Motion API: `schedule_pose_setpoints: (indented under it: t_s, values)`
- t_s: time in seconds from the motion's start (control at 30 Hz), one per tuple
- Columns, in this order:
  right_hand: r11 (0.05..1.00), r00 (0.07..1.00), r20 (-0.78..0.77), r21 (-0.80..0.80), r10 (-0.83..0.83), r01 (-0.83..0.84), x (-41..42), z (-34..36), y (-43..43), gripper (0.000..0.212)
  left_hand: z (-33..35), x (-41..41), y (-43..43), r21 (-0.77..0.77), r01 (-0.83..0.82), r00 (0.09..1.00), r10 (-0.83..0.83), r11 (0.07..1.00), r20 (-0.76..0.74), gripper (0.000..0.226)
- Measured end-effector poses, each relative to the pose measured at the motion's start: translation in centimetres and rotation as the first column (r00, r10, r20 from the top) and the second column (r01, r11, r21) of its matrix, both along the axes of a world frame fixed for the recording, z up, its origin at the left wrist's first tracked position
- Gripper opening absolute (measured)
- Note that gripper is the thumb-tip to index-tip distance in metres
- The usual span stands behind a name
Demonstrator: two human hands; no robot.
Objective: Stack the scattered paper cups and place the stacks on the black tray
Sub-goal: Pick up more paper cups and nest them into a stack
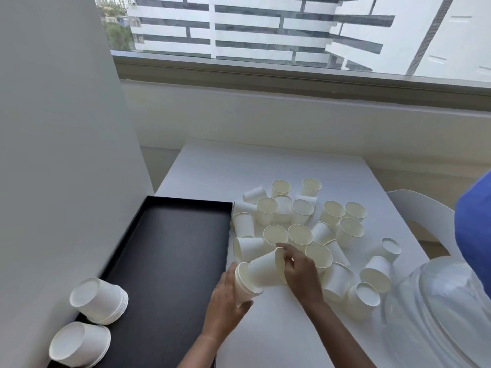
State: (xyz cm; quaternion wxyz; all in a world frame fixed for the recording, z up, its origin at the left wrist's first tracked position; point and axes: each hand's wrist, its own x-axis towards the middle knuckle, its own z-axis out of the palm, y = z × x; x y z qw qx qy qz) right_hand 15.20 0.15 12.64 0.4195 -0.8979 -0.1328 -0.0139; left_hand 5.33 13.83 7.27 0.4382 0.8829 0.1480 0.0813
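Note:
Several white paper cups [300, 216] lie scattered on the white table [265, 166], some upright, some on their sides. My left hand [225, 298] grips a short stack of cups [243, 285] near the tray's right edge. My right hand [300, 272] holds a single cup [263, 269] by its base, its mouth touching the top of that stack. The black tray [170, 251] lies to the left. Two stacks of cups rest upside down at its near left corner, one [98, 300] behind the other [79, 343].
A clear plastic bag [438, 309] sits at the table's right front. A white chair back [422, 208] stands beyond the right edge. A blue sleeve [475, 224] shows at the far right. A white wall [53, 128] rises left of the tray.

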Motion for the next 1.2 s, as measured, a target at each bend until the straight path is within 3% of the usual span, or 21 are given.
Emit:
schedule_pose_setpoints:
  t_s: [0.17,0.43,0.57,0.77,1.0,1.2]
  values:
    - [0.969,0.976,-0.142,-0.162,0.165,-0.187,-1.2,-1.3,1.0,0.036,-0.2,0.2,-1.3,-0.035,0.068,0.998,-0.067,0.997,0.015,0.086]
    - [0.975,0.971,-0.193,-0.141,0.142,-0.17,-1.9,-3.3,1.4,0.028,-1.0,-0.1,-2.6,-0.143,0.045,0.997,-0.054,0.989,-0.061,0.091]
    - [0.992,0.971,-0.231,0.093,-0.057,0.08,-1.9,-3.9,0.9,0.025,-1.3,-0.1,-2.4,-0.171,-0.028,0.998,0.017,0.985,-0.063,0.089]
    - [0.848,0.824,-0.439,0.218,-0.357,0.483,-1.3,-5.6,0.5,0.008,-1.2,0.2,-1.8,-0.186,-0.072,0.997,0.063,0.98,-0.053,0.087]
    - [0.807,0.701,-0.63,0.192,-0.335,0.559,0.5,-5.9,1.0,0.043,-0.7,0.3,-1.7,-0.099,-0.083,0.992,0.074,0.992,-0.099,0.089]
    - [0.786,0.693,-0.633,0.21,-0.344,0.582,1.2,-5.9,0.6,0.019,-0.7,0.4,-1.4,-0.04,-0.065,0.991,0.06,0.997,-0.119,0.089]
